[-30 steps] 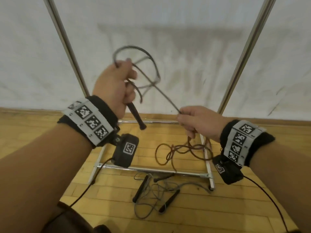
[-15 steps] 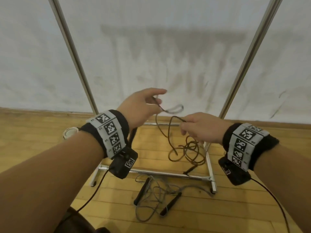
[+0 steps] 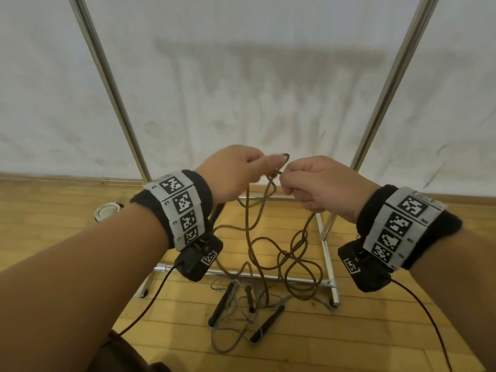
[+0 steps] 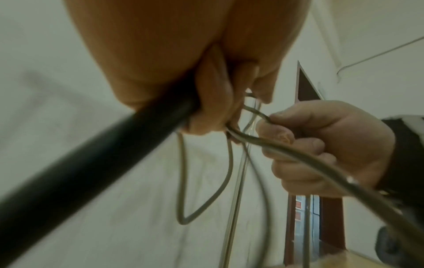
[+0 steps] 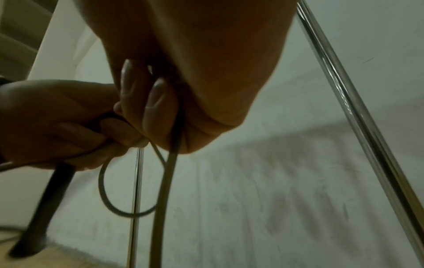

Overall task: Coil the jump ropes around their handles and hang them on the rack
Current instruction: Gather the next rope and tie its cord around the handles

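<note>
My left hand [image 3: 236,173] grips the black handle [image 4: 96,159] of a brown jump rope [image 3: 257,237] and holds loops of its cord against it. Close beside it, my right hand [image 3: 319,183] pinches the same cord [image 4: 286,156], which runs down through its curled fingers [image 5: 158,107]. The rest of the brown rope hangs in loose loops to the floor, over the rack's base bar [image 3: 268,276]. A second, grey rope [image 3: 228,331] with black handles [image 3: 220,304] lies tangled on the wooden floor in front of the rack.
Two chrome uprights of the rack [image 3: 107,76] [image 3: 397,76] rise on either side of my hands, before a white sheet backdrop [image 3: 241,76]. A small white round object [image 3: 106,210] lies on the floor at the left. Sensor cables trail from both wrists.
Both hands have come down from head height and drawn together. The left hand, which was swinging a loop of cord overhead, now holds cord and handle beside the right hand.
</note>
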Demonstrator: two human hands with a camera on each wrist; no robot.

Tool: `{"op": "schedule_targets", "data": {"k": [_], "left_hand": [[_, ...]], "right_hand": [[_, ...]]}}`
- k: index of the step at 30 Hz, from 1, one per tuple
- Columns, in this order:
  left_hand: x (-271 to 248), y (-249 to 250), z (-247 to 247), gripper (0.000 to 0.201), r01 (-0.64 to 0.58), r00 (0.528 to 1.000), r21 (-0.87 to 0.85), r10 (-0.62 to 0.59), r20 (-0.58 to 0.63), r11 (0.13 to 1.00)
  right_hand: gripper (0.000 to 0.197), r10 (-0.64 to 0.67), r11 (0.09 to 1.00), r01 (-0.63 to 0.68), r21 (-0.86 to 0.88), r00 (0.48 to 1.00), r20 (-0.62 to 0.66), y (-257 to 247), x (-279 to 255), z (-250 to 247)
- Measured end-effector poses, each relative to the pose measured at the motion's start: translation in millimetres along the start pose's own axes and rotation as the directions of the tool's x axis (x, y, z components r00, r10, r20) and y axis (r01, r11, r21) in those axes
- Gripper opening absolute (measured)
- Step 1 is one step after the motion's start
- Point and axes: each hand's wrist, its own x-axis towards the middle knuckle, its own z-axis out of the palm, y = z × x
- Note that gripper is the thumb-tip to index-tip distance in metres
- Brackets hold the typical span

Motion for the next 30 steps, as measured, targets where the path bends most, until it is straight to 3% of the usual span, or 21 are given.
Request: {"op": "schedule_targets", "data": {"k": [2,4,7,9,10,11,13,14,16,19,22,25,27,30], "left_hand": [[5,5,-4,0.034,-0.060,0.982,-0.003,0.058,-0.178,0.998],[9,8,-16,0.031,-0.075,0.921,-0.127,0.020,-0.388,0.989],[11,8,-59,0.023,-0.098,0.724,-0.375,-0.193,-0.662,0.922],[6,-3,-80,0.029,-0.089,0.645,-0.407,-0.259,-0.719,0.909],[4,-13,-85,0.033,-0.003,0.651,-0.306,-0.231,-0.723,0.952],[1,-24,-85,0.037,0.127,0.694,-0.144,-0.192,-0.694,0.981],[-2,-41,-76,0.040,0.323,0.813,0.143,-0.197,-0.549,0.935],[-2,-46,-70,0.040,0.365,0.853,0.216,-0.232,-0.467,0.906],[-2,-44,-55,0.046,0.349,0.908,0.271,-0.252,-0.336,0.897],[-4,-25,-27,0.042,0.095,0.986,0.160,-0.071,-0.152,0.982],[-6,-5,-2,0.039,-0.070,0.994,0.130,0.058,0.092,0.989],[-7,4,18,0.004,-0.103,0.967,0.313,0.022,0.253,0.944],[-6,4,21,0.025,-0.073,0.962,0.319,-0.017,0.271,0.945],[-4,5,8,0.032,-0.046,0.992,0.245,0.016,0.124,0.968]], "right_hand": [[0.027,-0.049,0.999,0.049,0.006,0.999,-0.022,4,0,0],[0.033,-0.046,0.997,0.046,-0.063,0.999,-0.005,18,1,1],[0.039,0.203,0.909,-0.138,-0.394,0.971,0.128,61,-3,3],[0.039,0.380,0.786,-0.203,-0.583,0.904,0.198,94,-6,4],[0.037,0.436,0.737,-0.224,-0.637,0.879,0.196,105,-8,3],[0.036,0.468,0.705,-0.246,-0.666,0.866,0.175,112,-8,3],[0.033,0.462,0.679,-0.264,-0.685,0.879,0.120,112,-6,0],[0.031,0.424,0.678,-0.247,-0.693,0.901,0.094,106,-4,-2],[0.029,0.303,0.715,-0.186,-0.674,0.951,0.058,89,0,-8],[0.028,0.139,0.842,-0.090,-0.532,0.989,0.053,55,0,-13],[0.030,0.096,0.951,-0.084,-0.298,0.995,0.024,28,-3,-7],[0.028,0.011,0.972,-0.012,-0.236,1.000,-0.007,12,-7,-3],[0.027,-0.009,0.981,0.005,-0.196,1.000,-0.016,9,-10,-5],[0.028,-0.013,0.999,0.012,-0.043,1.000,-0.017,16,-13,-9]]}}
